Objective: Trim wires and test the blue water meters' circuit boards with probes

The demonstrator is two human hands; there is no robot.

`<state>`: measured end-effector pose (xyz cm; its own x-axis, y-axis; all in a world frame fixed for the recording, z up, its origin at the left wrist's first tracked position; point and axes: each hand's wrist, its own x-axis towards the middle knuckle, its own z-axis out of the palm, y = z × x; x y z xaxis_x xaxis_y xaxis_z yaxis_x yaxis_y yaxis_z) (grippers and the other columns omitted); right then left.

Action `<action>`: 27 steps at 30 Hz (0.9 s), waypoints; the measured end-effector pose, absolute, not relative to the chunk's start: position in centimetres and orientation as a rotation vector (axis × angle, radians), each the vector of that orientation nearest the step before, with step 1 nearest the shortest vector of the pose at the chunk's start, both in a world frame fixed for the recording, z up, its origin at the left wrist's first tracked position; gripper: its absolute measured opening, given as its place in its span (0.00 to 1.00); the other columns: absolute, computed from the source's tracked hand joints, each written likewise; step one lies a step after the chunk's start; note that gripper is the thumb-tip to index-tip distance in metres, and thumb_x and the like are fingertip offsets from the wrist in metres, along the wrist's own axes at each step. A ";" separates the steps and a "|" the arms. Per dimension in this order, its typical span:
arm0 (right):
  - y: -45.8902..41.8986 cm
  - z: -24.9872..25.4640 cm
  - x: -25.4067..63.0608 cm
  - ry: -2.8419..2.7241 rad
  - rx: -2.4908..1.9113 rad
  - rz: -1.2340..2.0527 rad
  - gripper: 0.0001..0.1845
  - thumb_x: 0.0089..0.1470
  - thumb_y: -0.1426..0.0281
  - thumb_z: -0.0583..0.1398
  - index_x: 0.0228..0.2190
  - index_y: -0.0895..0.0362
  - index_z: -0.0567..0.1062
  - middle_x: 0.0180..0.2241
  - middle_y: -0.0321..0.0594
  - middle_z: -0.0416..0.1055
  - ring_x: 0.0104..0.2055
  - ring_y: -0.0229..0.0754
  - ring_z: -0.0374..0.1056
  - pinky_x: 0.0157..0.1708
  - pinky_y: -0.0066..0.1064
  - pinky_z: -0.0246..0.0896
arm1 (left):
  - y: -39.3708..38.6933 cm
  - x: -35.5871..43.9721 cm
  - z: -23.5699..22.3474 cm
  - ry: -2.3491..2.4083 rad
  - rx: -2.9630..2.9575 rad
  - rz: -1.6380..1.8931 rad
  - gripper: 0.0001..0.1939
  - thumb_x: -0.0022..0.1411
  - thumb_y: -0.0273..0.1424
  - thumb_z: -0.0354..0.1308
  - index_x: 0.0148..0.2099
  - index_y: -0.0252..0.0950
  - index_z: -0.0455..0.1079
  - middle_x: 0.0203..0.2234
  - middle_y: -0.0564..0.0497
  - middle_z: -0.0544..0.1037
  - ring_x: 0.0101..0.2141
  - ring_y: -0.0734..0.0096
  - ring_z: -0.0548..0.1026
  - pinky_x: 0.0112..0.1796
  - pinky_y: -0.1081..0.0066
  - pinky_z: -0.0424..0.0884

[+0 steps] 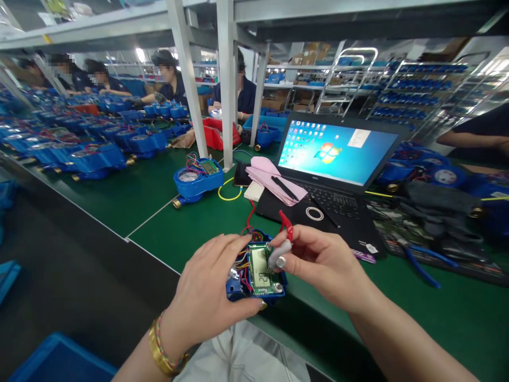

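Note:
My left hand (212, 278) wraps round a blue water meter (235, 289) at the table's front edge, thumb on the near side and fingers over the far side. In the meter's open housing a green circuit board carries an LCD display (260, 267), with coloured wires to its left. Between thumb and fingers, my right hand (324, 260) pinches a pin connector (280, 252) wrapped in whitish material, with a red cable rising from it. The connector's metal pins point down at the board's right side; whether they touch it I cannot tell.
Behind the hands stands an open laptop (338, 151), with a pink cloth (274, 180) and a white ring (314, 213) on it. Blue-handled pliers (421, 260) lie at right. Another meter (199, 178) sits beyond my left hand, near a metal post (226, 85). Several co-workers sit behind.

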<state>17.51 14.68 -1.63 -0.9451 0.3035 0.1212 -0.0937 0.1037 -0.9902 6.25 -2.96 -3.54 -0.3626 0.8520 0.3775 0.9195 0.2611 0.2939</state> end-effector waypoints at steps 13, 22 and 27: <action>13.0 -0.7 18.6 -2.468 0.156 1.061 0.06 0.51 0.78 0.60 0.32 0.56 0.70 0.26 0.32 0.72 0.25 0.32 0.67 0.27 0.21 0.63 | -3.1 6.3 -3.8 -2.263 -1.741 -0.711 0.41 0.50 0.51 0.59 0.60 0.35 0.54 0.53 0.44 0.69 0.53 0.56 0.68 0.55 0.53 0.64; 12.8 -0.5 18.5 -2.521 0.182 1.025 0.06 0.53 0.77 0.59 0.33 0.54 0.69 0.27 0.34 0.74 0.27 0.35 0.70 0.28 0.25 0.64 | -2.8 6.4 -3.8 -2.322 -1.737 -0.733 0.40 0.50 0.51 0.59 0.59 0.35 0.55 0.53 0.44 0.70 0.53 0.55 0.68 0.56 0.53 0.63; 12.8 -0.5 18.6 -2.543 0.182 1.044 0.06 0.54 0.77 0.58 0.33 0.54 0.69 0.27 0.33 0.74 0.27 0.34 0.69 0.28 0.24 0.64 | -2.9 6.4 -3.8 -2.316 -1.743 -0.703 0.39 0.52 0.52 0.57 0.59 0.34 0.56 0.54 0.44 0.69 0.53 0.57 0.68 0.56 0.54 0.62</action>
